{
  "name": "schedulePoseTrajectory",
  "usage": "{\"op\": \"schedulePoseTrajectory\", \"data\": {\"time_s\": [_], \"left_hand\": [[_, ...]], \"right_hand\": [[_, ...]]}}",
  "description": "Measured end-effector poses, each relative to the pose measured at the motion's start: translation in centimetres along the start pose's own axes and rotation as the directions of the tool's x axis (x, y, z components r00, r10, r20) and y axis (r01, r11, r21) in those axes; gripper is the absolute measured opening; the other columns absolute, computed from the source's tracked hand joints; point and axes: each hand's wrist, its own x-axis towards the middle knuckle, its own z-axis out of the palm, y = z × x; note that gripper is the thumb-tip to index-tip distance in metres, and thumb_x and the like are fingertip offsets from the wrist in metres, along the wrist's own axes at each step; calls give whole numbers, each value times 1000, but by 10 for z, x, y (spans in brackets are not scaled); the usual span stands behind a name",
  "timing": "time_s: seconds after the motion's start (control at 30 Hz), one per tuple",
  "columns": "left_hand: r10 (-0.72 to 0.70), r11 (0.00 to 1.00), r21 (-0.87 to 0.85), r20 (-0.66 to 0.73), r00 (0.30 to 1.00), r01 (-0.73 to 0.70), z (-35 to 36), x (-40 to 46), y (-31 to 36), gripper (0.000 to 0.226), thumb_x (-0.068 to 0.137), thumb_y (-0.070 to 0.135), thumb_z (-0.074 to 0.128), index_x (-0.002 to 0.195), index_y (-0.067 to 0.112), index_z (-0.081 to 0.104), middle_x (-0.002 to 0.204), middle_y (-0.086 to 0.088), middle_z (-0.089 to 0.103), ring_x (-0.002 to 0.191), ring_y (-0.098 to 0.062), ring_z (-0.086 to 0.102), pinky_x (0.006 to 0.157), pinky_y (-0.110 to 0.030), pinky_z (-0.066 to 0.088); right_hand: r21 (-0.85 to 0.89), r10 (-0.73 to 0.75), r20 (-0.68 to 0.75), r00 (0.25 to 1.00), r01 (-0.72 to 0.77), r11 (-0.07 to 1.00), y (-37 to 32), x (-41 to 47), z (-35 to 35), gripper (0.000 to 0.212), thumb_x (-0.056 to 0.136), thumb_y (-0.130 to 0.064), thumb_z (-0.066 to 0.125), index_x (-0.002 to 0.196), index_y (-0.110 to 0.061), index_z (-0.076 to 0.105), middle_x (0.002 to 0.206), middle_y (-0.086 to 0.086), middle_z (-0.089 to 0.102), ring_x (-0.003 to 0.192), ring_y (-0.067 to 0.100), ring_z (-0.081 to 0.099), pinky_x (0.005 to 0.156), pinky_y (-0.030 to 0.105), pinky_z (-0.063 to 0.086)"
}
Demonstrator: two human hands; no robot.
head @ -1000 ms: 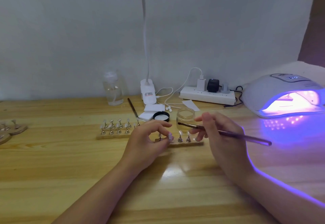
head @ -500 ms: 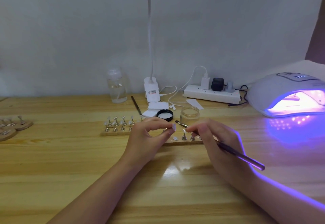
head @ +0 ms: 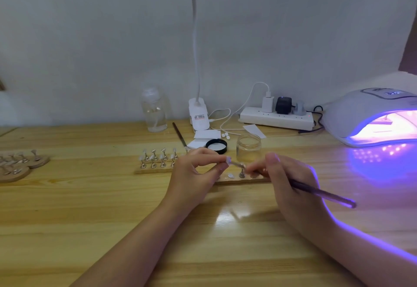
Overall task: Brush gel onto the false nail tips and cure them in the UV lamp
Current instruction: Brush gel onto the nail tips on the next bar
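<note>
Nail tip [head: 228, 160] sits pinched at the fingertips of the left hand [head: 198, 174], raised just above the wooden strip [head: 242, 180] on the worktop [head: 112, 196]. Brush [head: 316, 192] is gripped like a pen in the right hand [head: 291, 183], long axis running from lower right up to the left, bristle end meeting the tip. Tip lies just left of the right hand's fingertips, so that's the nearer hand for a stroke, I'd say. UV lamp [head: 361, 110] glows well off to that hand's right.

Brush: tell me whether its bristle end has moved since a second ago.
Yes. The brush tip has swung left, from in front of the glass jar to the nail tip the left hand pinches.
</note>
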Motion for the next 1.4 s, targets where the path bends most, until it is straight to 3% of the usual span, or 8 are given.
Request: {"op": "schedulePoseTrajectory", "data": {"time_s": [0.2,0.4,0.67,0.9,1.03,1.17,1.3,1.4], "left_hand": [[-8,1000,3,-2,1000,8,0,0,0,16,73,4,73,79,19,74,74,7,66,73,-6,59,71,-44,54],[13,1000,22,-1,1000,-13,0,2,0,16,73,3,72,81,17,74,74,6,66,65,-5,58,61,-20,49],[11,998,55,-12,1000,-10,-1,1,1,18,72,3,74,77,21,73,74,9,66,74,-4,60,71,-25,50],[32,995,96,-24,999,-30,-1,2,1,25,70,1,75,73,26,71,69,15,64,72,6,59,68,-9,44],[22,996,86,-19,1000,-21,-1,1,1,23,70,1,75,73,24,72,68,16,64,71,5,59,69,-11,46],[30,995,97,-23,999,-28,-1,2,0,23,70,1,74,75,23,72,70,15,64,71,6,59,67,-11,45],[14,997,76,-15,1000,-13,0,1,1,23,71,1,74,72,24,72,69,15,65,72,5,60,67,-17,50],[26,996,90,-15,1000,-25,0,2,1,23,70,0,74,74,23,72,69,15,64,71,7,59,67,-12,45]], "right_hand": [[69,37,-11,999,-36,997,0,0,1,35,89,-38,40,70,-26,67,67,-9,69,65,4,66,65,14,50],[7,32,-7,999,-32,999,3,1,1,33,87,-40,42,72,-28,69,73,-12,71,69,1,67,68,12,49],[-46,-4,-12,1000,4,999,0,3,1,30,88,-35,43,75,-25,68,71,-16,69,70,-2,65,67,9,46],[-108,-44,1,999,44,993,1,3,1,32,89,-33,41,80,-21,69,76,-12,69,74,-1,65,69,9,46],[-40,-27,-38,999,25,999,1,1,0,35,89,-33,40,69,-25,67,63,-11,68,66,-3,64,65,6,44],[-119,-67,-1,998,66,991,2,3,2,35,90,-32,41,79,-15,70,75,-6,69,71,0,65,67,9,46],[-29,-5,-31,1000,4,1000,1,1,1,38,89,-35,40,68,-20,68,61,-11,67,64,-3,64,64,7,45],[-118,-81,1,997,81,990,-1,3,2,35,90,-30,40,78,-15,69,74,-10,67,70,-1,63,67,8,45]]}}
